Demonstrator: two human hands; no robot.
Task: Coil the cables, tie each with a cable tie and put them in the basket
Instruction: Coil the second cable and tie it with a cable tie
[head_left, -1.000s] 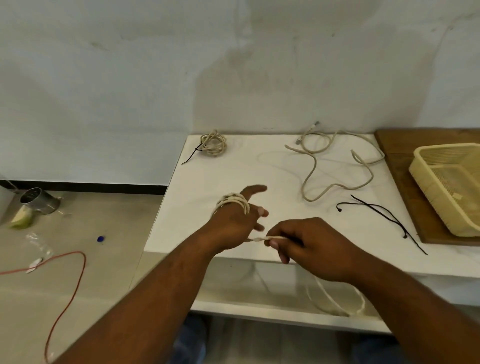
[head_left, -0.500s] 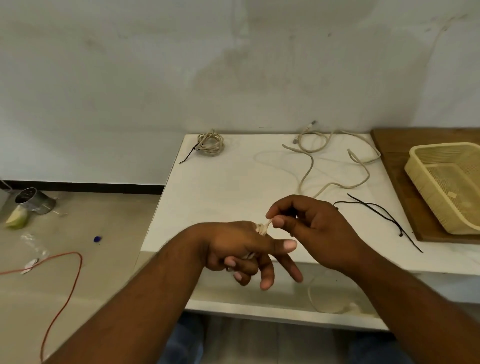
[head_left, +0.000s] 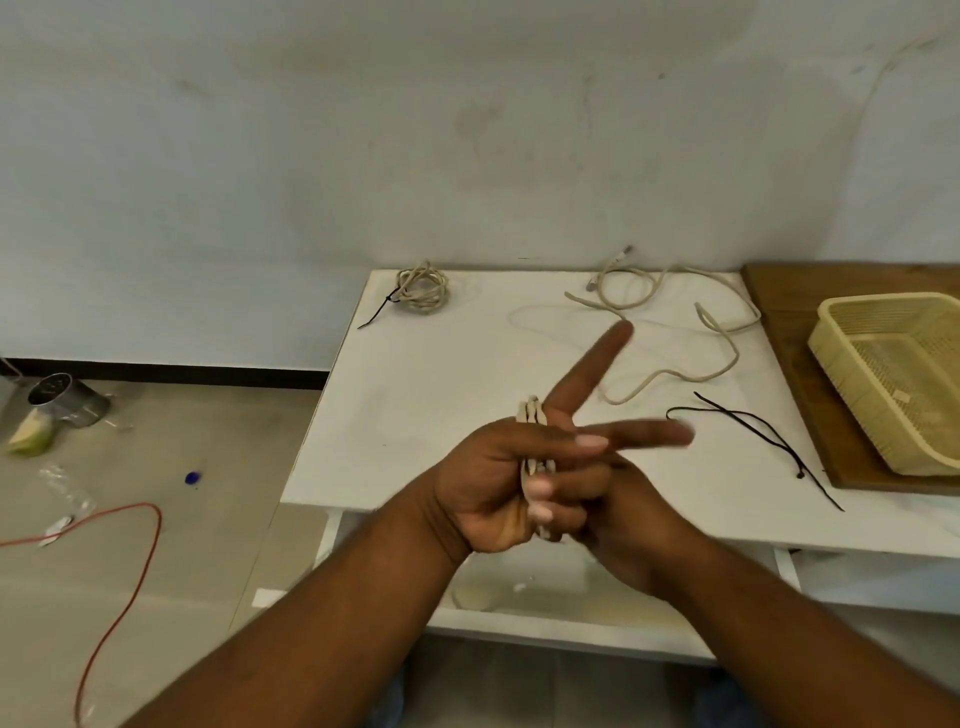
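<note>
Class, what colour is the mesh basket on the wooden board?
Pale yellow basket, clearest in the head view.

At the table's (head_left: 415, 395) near edge I see my left hand (head_left: 488, 488) closed round a cream cable coil (head_left: 535, 415), my right hand (head_left: 628, 514) touching it, one finger raised. Far left corner: a tied cable bundle (head_left: 422, 287) with a black tie tail; far edge, toward the right: a loose cream cable (head_left: 670, 332); near it, black cable ties (head_left: 753, 431). Right edge: a yellow basket (head_left: 893, 384) on a wooden board (head_left: 789, 291).
</note>
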